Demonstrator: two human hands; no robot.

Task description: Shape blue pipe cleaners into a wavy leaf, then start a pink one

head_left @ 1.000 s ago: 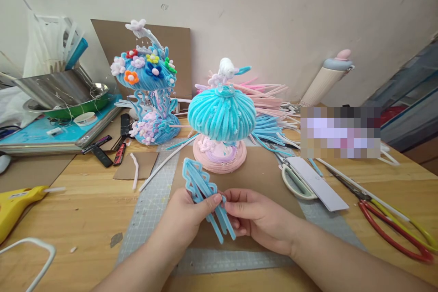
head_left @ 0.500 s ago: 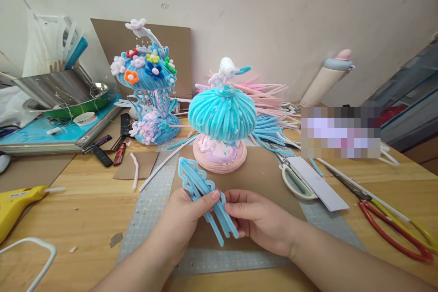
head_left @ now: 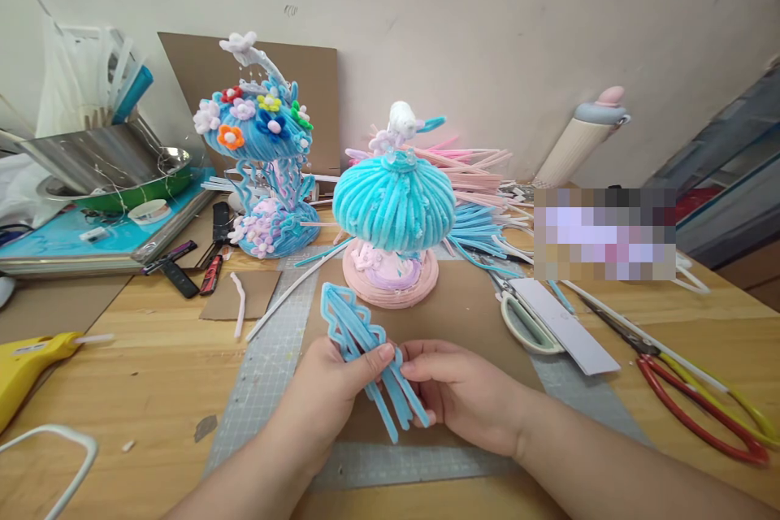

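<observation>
A bundle of light blue pipe cleaners (head_left: pixel 357 331), some bent into zigzags, slants between my hands above a brown cardboard sheet (head_left: pixel 469 301). My left hand (head_left: pixel 335 378) is closed on it, thumb pressed across the strands. At the bundle's lower right side, my right hand (head_left: pixel 454 390) pinches a strand with thumb and curled fingers; some fingertips are hidden behind the strands. Just beyond stands a turquoise pipe-cleaner jellyfish lamp shape (head_left: pixel 395 199) on a round pink base (head_left: pixel 359 284).
A flower-covered blue pipe-cleaner piece (head_left: pixel 256 130) stands at the back left. Scissors with red and yellow handles (head_left: pixel 700 406) and pale-handled scissors (head_left: pixel 530 329) lie right. A yellow glue gun (head_left: pixel 36 370) lies left. Pink pipe cleaners (head_left: pixel 469 171) pile behind, near a bottle (head_left: pixel 578 142).
The pipe-cleaner bundle has shifted slightly right and down in my hands. Both hands keep nearly the same grip and place; the view has drifted a little.
</observation>
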